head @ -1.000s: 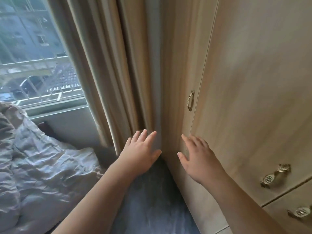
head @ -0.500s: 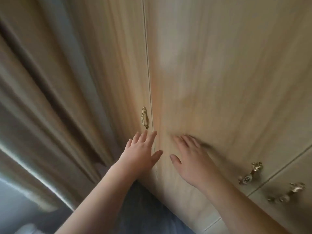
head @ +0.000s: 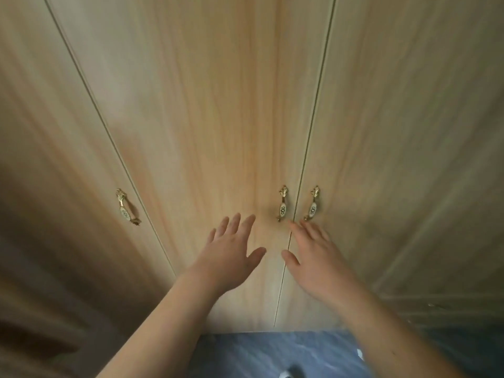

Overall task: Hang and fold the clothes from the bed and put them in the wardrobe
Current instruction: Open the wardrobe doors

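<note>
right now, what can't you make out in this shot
Head view only:
Wardrobe inside: hidden by its shut doors.
Bed and clothes: outside the frame.
Right hand: fingertips lie just under the handles; whether they touch is unclear.
Handle inlays: pattern too small to read.
White object: cut off by the bottom edge, can't identify.

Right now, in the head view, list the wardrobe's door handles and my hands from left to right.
In order: far-left handle → left hand → middle handle → right handle; the right hand lies below the last two, unplaced.
</note>
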### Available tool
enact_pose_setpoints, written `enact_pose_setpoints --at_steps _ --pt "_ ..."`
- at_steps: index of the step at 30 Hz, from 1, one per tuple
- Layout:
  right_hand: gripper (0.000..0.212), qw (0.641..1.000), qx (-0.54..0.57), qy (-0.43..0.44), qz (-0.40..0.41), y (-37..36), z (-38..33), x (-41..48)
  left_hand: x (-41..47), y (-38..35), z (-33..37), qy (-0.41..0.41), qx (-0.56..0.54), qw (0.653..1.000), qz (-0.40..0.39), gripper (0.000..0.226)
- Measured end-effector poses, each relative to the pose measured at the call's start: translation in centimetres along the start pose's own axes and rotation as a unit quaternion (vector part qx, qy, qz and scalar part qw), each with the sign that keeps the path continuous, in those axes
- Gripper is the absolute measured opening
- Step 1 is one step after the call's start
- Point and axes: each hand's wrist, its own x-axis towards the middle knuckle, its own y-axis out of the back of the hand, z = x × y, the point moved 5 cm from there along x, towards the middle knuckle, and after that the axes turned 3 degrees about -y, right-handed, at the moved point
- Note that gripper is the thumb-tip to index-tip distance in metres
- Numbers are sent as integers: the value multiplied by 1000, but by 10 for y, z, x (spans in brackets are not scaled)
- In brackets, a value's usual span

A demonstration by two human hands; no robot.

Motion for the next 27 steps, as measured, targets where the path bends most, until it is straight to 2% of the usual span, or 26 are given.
enact_pose_setpoints --at_steps 7,13,18,21,27 --pt "62 996 23 -66 46 25 59 -9 29 -12 50 -56 23 998 6 74" --pt "57 986 124 -91 60 14 96 43 68 -27 58 -31 27 999 2 72" --pt "38 945 281 -160 39 -13 95 92 75 -41 51 -4 3 1000 -5 71" --pt "36 921 340 -187 45 -23 88 103 71 -44 42 24 -2 1000 -18 72" --pt "45 935 308 -168 45 -21 84 67 45 -47 37 14 -27 999 -22 72"
